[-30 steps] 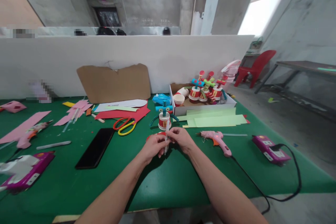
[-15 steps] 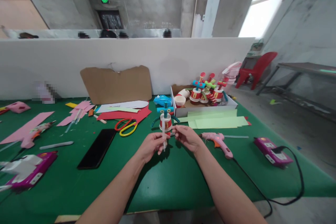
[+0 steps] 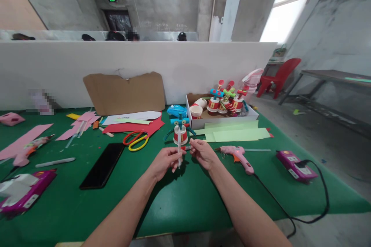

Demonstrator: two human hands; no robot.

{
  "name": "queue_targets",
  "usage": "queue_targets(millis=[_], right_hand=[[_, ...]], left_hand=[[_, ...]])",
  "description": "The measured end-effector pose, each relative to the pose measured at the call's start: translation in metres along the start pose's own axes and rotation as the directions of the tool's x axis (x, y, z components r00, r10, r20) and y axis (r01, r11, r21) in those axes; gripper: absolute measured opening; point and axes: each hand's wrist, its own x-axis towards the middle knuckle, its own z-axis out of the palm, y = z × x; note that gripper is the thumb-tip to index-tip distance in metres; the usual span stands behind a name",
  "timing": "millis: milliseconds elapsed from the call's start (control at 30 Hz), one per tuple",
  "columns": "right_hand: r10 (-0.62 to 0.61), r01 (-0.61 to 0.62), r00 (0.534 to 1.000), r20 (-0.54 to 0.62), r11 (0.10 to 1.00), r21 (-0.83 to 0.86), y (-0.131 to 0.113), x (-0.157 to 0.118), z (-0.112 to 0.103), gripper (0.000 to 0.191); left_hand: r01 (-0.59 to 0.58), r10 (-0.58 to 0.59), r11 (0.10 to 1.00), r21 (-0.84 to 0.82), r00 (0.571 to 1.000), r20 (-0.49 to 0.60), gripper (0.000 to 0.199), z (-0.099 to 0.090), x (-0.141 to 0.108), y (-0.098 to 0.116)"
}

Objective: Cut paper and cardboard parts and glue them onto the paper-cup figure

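Observation:
My left hand [image 3: 164, 163] pinches a slim, whitish translucent stick [image 3: 179, 150] upright between thumb and fingers. Just to its right, my right hand [image 3: 203, 153] has its thumb and fingertips pressed together; whether anything sits between them is too small to tell. A small red and grey item [image 3: 186, 148] lies between the two hands, partly hidden. Behind the stick stands a paper-cup figure [image 3: 180, 134] with a blue tube head, round eyes and teal coiled arms. To the right of my right hand lies a pink hot glue gun [image 3: 235, 153] with a clear glue stick in its back.
A white box [image 3: 224, 121] holds several similar figures [image 3: 213, 105]. Green paper strips [image 3: 240, 134] lie before it. Leftward are red-and-yellow scissors [image 3: 136, 140], a black phone [image 3: 102, 166], and another glue gun [image 3: 29, 150]. A purple power block [image 3: 296, 166] with a cord sits at right.
The view has turned slightly to the right, so the table things appear a little further left. Both hands keep nearly the same pose, the stick still upright in my left hand.

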Motion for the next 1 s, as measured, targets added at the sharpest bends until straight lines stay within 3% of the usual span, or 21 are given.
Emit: queue_targets(millis=[100,367,633,867,1000], right_hand=[[0.036,-0.036,0.999,-0.018,0.999,0.010,-0.0014,0.0001,-0.0002,0.038],[0.097,-0.098,0.993,0.067,0.995,0.020,-0.0058,-0.0012,0.0017,0.025],[0.019,-0.012,0.998,0.063,0.994,-0.108,-0.0003,0.0076,-0.0031,0.055],[-0.086,0.101,0.979,0.187,0.992,-0.075,0.0007,0.0046,-0.0031,0.038],[-0.230,0.254,0.964,0.136,0.947,-0.199,0.0000,0.0045,-0.0018,0.035]], left_hand=[[0.004,-0.004,1.000,0.004,1.000,-0.001,0.045,-0.0002,-0.0003,0.0000],[-0.005,0.005,1.000,-0.001,1.000,0.015,0.042,-0.0020,0.0014,-0.0029],[-0.021,0.021,1.000,-0.008,0.999,0.033,0.040,-0.0027,0.0014,-0.0041],[-0.027,0.027,1.000,0.010,0.999,0.035,0.042,-0.0042,0.0026,-0.0053],[-0.031,0.031,0.999,0.009,0.999,0.025,0.044,-0.0049,0.0031,-0.0052]])
